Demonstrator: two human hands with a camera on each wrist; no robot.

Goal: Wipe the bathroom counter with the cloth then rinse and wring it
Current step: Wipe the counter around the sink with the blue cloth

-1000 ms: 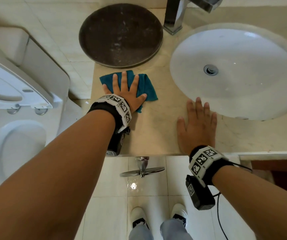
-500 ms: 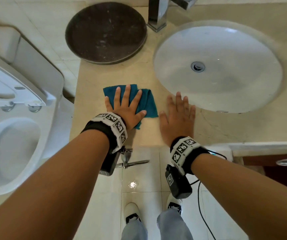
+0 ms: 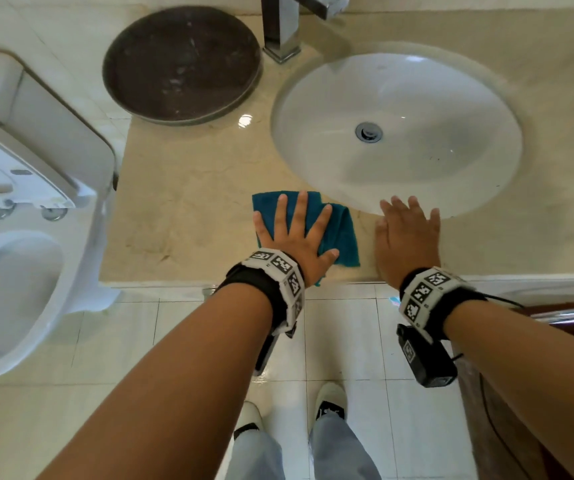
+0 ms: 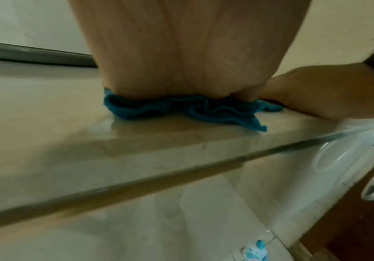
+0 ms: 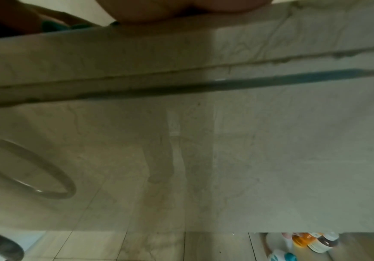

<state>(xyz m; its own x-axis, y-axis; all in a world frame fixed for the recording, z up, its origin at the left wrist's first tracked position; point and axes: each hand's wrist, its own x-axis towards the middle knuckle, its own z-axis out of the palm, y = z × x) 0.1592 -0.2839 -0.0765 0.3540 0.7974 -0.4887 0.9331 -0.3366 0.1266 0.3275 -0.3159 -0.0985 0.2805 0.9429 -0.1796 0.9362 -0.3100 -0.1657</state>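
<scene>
Head view: left hand (image 3: 292,237) lies flat on the teal cloth (image 3: 342,233), fingers (image 3: 301,211) straight and spread, released, pressing the cloth to the beige tabletop (image 3: 181,209) near its front edge, just beside the white sink (image 3: 396,133). Right hand (image 3: 406,237) flat on the bare tabletop just right of the cloth, fingers straight, holding nothing, fingertips at the sink rim. Dark round tray (image 3: 181,64) and faucet (image 3: 282,29) at the back; toilet (image 3: 18,271) to the left. Left wrist view alone shows the cloth (image 4: 181,110) bunched in folds under the palm, one corner at the tabletop's front edge. Right wrist view shows mainly the tabletop's front face (image 5: 181,53); fingers not visible there.
</scene>
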